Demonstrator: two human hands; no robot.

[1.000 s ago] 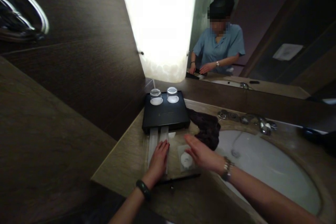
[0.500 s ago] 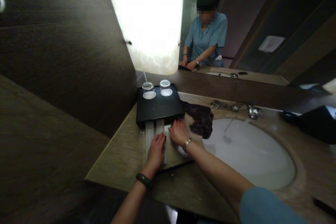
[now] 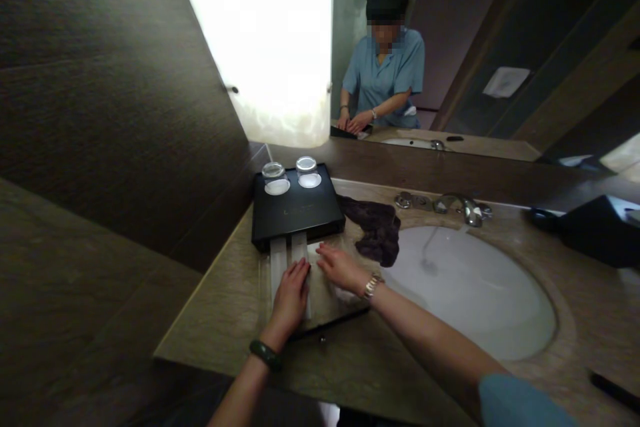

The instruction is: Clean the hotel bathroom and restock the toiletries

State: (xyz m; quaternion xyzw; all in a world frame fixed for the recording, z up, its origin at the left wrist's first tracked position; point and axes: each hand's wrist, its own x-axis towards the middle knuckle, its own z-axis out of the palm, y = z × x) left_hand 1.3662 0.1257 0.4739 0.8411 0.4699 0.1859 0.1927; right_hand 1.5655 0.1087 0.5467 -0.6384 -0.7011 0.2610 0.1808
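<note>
A black box stands on the counter, its clear-sided drawer pulled out towards me. Long white packets lie along the drawer's left part. My left hand rests on them with fingers stretched out. My right hand hovers over or touches the drawer's right part, near some white item; its fingers are extended and whatever lies beneath is partly hidden. Two upturned glasses, a left one and a right one, sit on white paper discs on the box.
A crumpled dark cloth lies between box and sink. Behind the basin is a chrome tap. A black container stands at right, and a dark object lies at the near right edge. The mirror reflects a person.
My right hand has drawn back from the box's front edge, towards me over the drawer. My left hand stays on the packets. The view has shifted slightly.
</note>
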